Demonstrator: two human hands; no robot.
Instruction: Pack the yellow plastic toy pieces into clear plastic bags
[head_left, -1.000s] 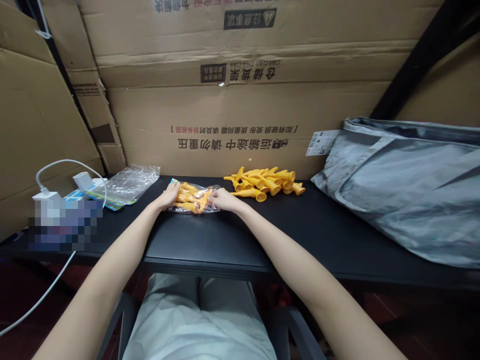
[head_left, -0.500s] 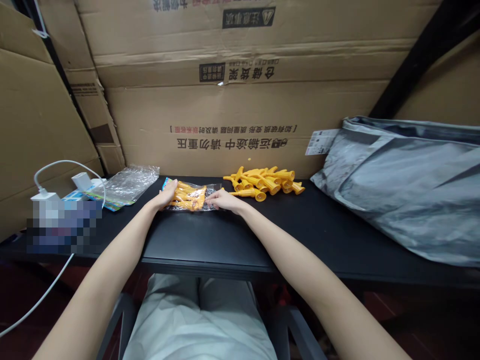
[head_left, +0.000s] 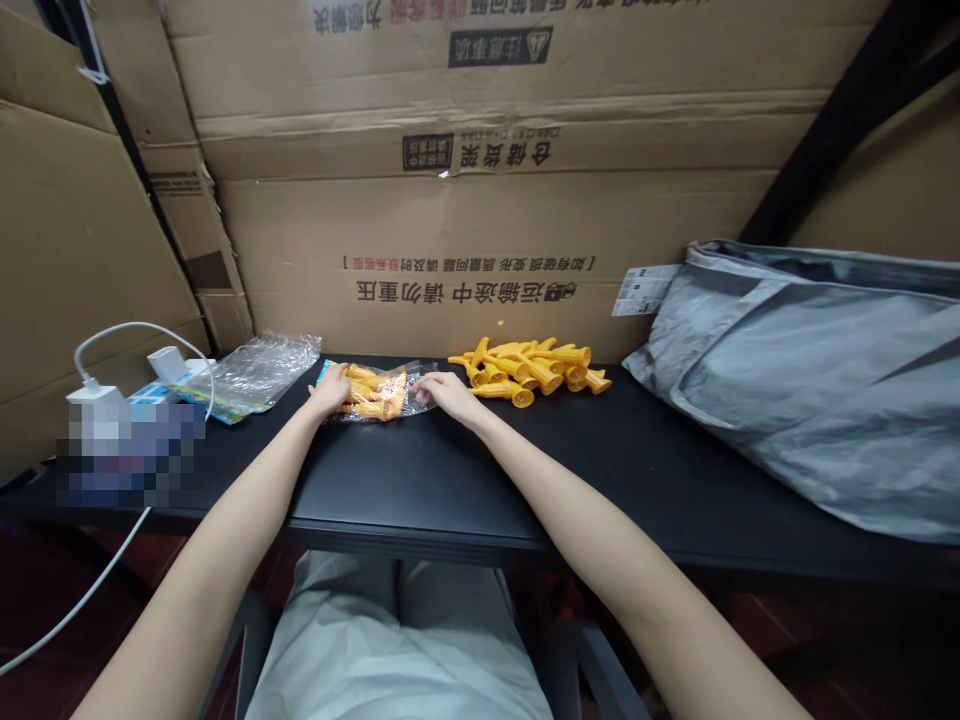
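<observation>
A clear plastic bag (head_left: 417, 380) lies on the black table, with several yellow-orange plastic pieces (head_left: 367, 408) inside it. My left hand (head_left: 328, 392) grips the bag's left end, where a blue printed strip shows. At the right end, the fingers of my right hand (head_left: 444, 392) pinch the transparent film. Just behind and right of that hand is a heap of yellow plastic pieces (head_left: 540, 366) with flared, cup-like ends and thin stems.
Flat clear bags (head_left: 262, 365) lie at the left, beside a power strip with white chargers (head_left: 97, 410) and a looping cable. A large grey bag (head_left: 810, 390) fills the right side. Cardboard (head_left: 420, 220) walls the back of the table (head_left: 465, 480).
My left hand has shifted its hold on the bag, its fingers now more bent over the left end. My right hand has curled slightly at the bag's right end. The view has tilted a little.
</observation>
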